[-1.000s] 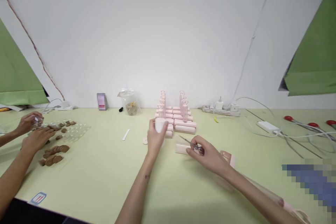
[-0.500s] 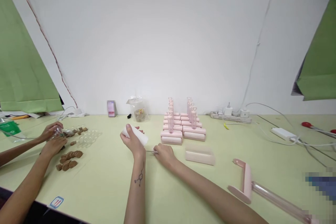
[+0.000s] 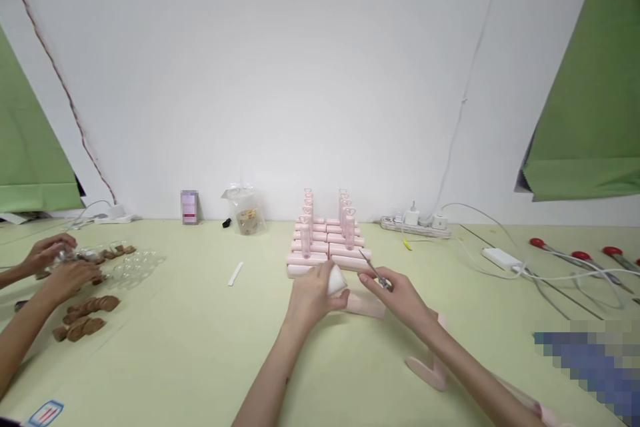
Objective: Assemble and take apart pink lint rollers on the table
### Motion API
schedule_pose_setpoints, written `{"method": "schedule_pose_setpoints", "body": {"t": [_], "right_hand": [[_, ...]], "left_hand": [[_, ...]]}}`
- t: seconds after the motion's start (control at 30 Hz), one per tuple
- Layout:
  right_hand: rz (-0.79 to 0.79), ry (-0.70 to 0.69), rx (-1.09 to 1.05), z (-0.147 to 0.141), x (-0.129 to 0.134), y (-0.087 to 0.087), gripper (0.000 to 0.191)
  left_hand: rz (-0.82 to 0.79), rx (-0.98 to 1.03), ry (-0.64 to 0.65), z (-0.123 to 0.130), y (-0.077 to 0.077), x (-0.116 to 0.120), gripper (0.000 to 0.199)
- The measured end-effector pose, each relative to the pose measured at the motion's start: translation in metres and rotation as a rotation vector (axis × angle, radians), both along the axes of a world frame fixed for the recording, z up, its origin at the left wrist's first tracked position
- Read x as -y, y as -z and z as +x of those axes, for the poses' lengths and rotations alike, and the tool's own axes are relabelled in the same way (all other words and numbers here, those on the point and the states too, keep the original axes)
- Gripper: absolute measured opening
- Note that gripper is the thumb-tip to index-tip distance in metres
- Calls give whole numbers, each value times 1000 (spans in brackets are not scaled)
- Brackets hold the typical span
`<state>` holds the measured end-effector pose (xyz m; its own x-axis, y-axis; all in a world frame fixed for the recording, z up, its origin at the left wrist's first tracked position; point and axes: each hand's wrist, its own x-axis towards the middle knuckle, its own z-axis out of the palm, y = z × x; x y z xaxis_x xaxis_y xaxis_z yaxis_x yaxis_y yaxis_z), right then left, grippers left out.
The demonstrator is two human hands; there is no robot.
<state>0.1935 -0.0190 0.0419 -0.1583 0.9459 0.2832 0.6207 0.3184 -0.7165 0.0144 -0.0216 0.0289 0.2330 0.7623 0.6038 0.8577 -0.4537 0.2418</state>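
Observation:
My left hand [image 3: 313, 293] is wrapped round a white lint-roller paper roll [image 3: 337, 281], tilted, with its end towards the right. My right hand [image 3: 397, 293] grips a slim metal tool with a pointed tip [image 3: 370, 264]; its exact kind is unclear. The tip points up and left, close to the roll but apart from it. Under and behind my hands lies a pale pink cover [image 3: 367, 307], partly hidden. To the right, behind my right forearm, is a pink roller frame [image 3: 426, 373] with a clear handle.
Pink lint rollers [image 3: 345, 259] stand in two rows near the wall. A white strip [image 3: 235, 273] lies left. Another person's hands [image 3: 70, 273] work at far left beside brown discs [image 3: 85, 317]. A power strip [image 3: 415, 227], cables and red-handled tools [image 3: 580, 257] are right.
My left hand has moved right with the white roll, and the white strip is now visible on the table. My right hand has moved right and raised the metal tool. The view has shifted right.

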Motion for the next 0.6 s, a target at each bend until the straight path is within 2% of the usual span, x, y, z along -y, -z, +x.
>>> {"method": "schedule_pose_setpoints", "body": {"t": [0.07, 0.17, 0.33, 0.6], "right_hand": [[-18, -25, -52, 0, 4, 1, 35], [-58, -116, -121, -2, 11, 1, 26], [-78, -149, -171, -2, 11, 3, 20], [-56, -168, -203, -1, 10, 0, 18]], "left_hand": [[41, -210, 35, 7, 6, 2, 33], [101, -351, 60, 12, 10, 5, 28], [162, -377, 101, 13, 10, 7, 28], [168, -373, 92, 17, 8, 11, 29]]}}
